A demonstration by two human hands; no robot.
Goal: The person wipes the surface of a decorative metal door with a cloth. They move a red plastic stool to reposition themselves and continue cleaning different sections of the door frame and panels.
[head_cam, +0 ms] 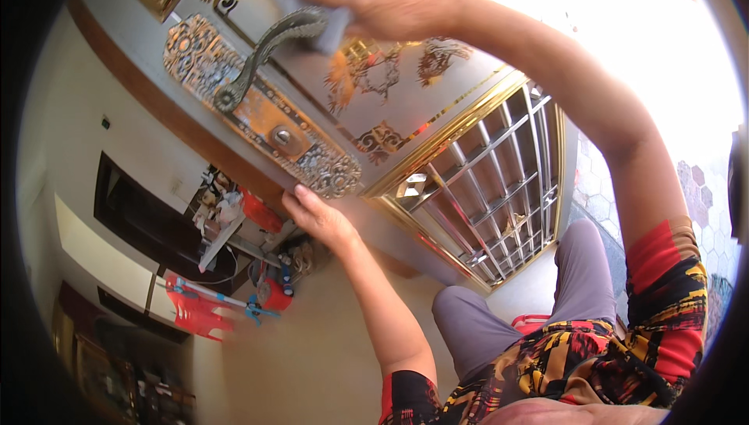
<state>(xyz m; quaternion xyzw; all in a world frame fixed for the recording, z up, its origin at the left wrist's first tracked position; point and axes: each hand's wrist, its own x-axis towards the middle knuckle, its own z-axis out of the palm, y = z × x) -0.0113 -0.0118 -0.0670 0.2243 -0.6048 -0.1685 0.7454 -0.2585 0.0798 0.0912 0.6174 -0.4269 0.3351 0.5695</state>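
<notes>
A metal door stands before me with an ornate metal handle plate [266, 117] on its face. From the plate rises a curved lever handle [257, 59], and a small thumb-turn [282, 136] sits lower on it. My right hand [398, 3], slightly blurred, holds a grey-blue cloth [335, 30] against the door near the lever's tip; part of the cloth is cut off by the top of the view. Just under the plate's lower end, my left hand [322, 217] grips the door edge [275, 182], thumb on the face.
A gold-framed metal grille [497, 185] fills the door's lower part. Inside, a red plastic chair [196, 308] and a cluttered shelf [222, 237] stand beyond the door. Bright hexagonal paving [597, 185] lies outside, to the right. A red seat [529, 323] shows beneath my legs.
</notes>
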